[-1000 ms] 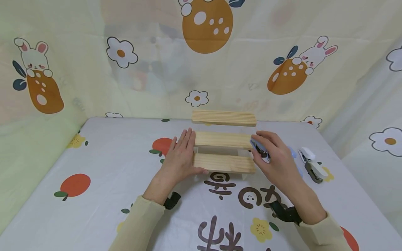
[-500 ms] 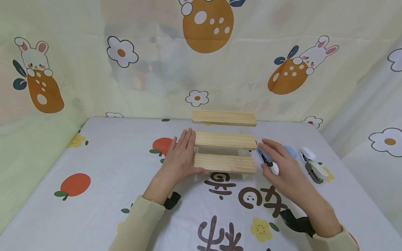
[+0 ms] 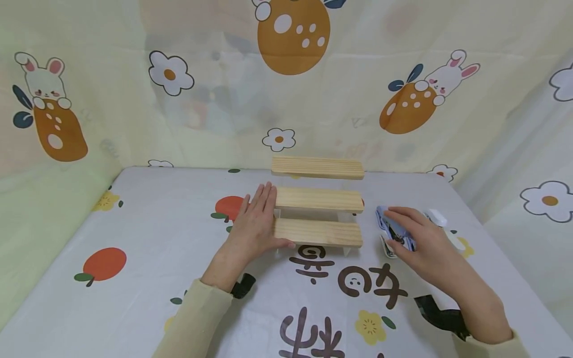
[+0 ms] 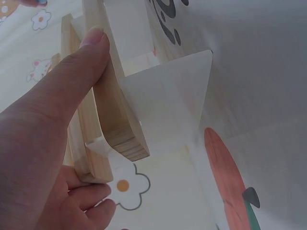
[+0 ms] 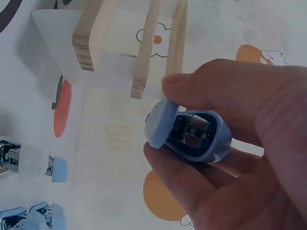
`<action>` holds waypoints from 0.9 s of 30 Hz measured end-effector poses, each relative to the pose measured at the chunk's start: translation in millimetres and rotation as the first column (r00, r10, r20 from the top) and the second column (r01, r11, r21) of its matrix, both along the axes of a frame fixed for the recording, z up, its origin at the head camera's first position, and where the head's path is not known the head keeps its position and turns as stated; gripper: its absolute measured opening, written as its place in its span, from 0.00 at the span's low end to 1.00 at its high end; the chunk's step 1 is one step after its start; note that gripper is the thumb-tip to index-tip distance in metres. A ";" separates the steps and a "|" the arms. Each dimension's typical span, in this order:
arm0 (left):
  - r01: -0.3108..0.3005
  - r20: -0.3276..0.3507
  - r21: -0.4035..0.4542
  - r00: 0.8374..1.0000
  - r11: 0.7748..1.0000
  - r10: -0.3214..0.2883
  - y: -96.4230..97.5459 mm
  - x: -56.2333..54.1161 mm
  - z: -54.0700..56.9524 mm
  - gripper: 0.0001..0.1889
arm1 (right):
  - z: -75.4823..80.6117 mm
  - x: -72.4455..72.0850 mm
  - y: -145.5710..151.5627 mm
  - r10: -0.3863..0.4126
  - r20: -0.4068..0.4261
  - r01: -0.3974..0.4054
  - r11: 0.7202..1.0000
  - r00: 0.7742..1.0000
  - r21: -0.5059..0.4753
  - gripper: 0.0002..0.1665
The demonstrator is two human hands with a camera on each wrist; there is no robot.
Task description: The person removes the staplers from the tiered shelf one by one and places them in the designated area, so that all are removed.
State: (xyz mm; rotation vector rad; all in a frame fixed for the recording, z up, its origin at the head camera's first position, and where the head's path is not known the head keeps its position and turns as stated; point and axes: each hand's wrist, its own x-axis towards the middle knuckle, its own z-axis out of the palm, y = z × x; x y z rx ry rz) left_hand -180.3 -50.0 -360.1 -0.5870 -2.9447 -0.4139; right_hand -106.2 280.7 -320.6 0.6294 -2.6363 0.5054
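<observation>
A small light blue stapler (image 5: 160, 124) is held between the thumb and fingers of my right hand (image 3: 431, 248), right of a three-step wooden rack. In the right wrist view its metal inside faces the camera. My left hand (image 3: 252, 223) lies along the rack's left side with fingers straight. Its thumb rests on the front edge of the lowest board (image 3: 318, 233), and in the left wrist view other fingers touch the end of the middle board (image 4: 93, 170). Translucent side panels (image 4: 168, 96) carry the boards.
Several other staplers lie on the table at the right, among them a white one (image 3: 435, 217) and blue ones (image 5: 29, 220); my right hand partly covers them in the head view. The top board (image 3: 318, 168) stands near the back curtain (image 3: 215, 114). A printed cloth (image 3: 156, 238) covers the table.
My right hand has moved right and slightly toward me with the stapler, away from the rack's right end. The left hand has stayed at the rack's left side.
</observation>
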 end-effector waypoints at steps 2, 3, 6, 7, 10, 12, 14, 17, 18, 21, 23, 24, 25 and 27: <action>-0.001 0.001 -0.001 1.000 1.000 0.001 0.5 0.1 0.1 0.71 | 0.0 1.2 1.6 -0.013 0.017 0.013 1.000 1.000 0.011 0.35; -0.001 0.002 -0.003 1.000 1.000 0.001 0.8 -0.1 0.0 0.72 | 0.1 2.1 2.4 -0.024 0.038 0.023 1.000 0.999 0.016 0.35; -0.001 0.002 -0.003 1.000 1.000 0.001 1.4 -0.3 0.0 0.72 | 1.1 4.9 4.7 -0.069 0.118 0.063 0.997 0.991 0.048 0.35; -0.002 0.003 -0.003 1.000 1.000 0.002 1.4 -0.2 0.1 0.72 | 1.5 6.1 5.4 -0.084 0.150 0.076 0.995 0.985 0.057 0.35; -0.004 0.010 -0.005 1.000 1.000 0.004 1.1 -0.1 0.4 0.71 | 0.3 9.1 8.3 -0.105 0.204 0.091 0.993 0.973 0.075 0.35; -0.005 0.014 -0.009 1.000 1.000 0.006 0.9 -0.4 0.3 0.71 | -2.0 11.3 9.7 -0.115 0.210 0.098 0.991 0.971 0.090 0.35; -0.006 0.015 -0.010 1.000 1.000 0.006 0.4 -0.5 0.7 0.71 | -4.9 13.3 10.9 -0.115 0.199 0.095 0.990 0.973 0.103 0.34; -0.007 0.013 -0.008 1.000 1.000 0.007 -0.1 -0.6 0.7 0.72 | -8.6 16.6 12.3 -0.118 0.197 0.094 0.987 0.973 0.127 0.34; -0.007 0.011 -0.007 1.000 1.000 0.007 -0.2 -0.6 0.5 0.72 | -10.0 17.6 13.0 -0.117 0.200 0.091 0.987 0.973 0.134 0.34; -0.006 0.004 -0.005 1.000 1.000 0.006 -0.2 -0.7 -0.6 0.72 | -14.0 21.1 15.2 -0.108 0.216 0.079 0.988 0.971 0.136 0.34; -0.005 -0.001 0.000 1.000 1.000 0.005 -0.1 -0.8 -1.2 0.71 | -17.7 22.7 16.6 -0.097 0.218 0.069 0.989 0.971 0.131 0.34; -0.004 -0.003 0.002 1.000 1.000 0.004 0.1 -0.9 -1.5 0.71 | -19.6 23.4 17.2 -0.088 0.210 0.062 0.990 0.974 0.128 0.33; -0.005 -0.006 0.003 1.000 1.000 0.005 0.2 -1.0 -1.6 0.71 | -21.4 24.1 17.7 -0.080 0.205 0.056 0.991 0.976 0.123 0.33; -0.006 -0.007 0.005 1.000 1.000 0.006 0.4 -1.1 -1.7 0.71 | -25.0 24.8 18.4 -0.079 0.211 0.053 0.991 0.974 0.125 0.32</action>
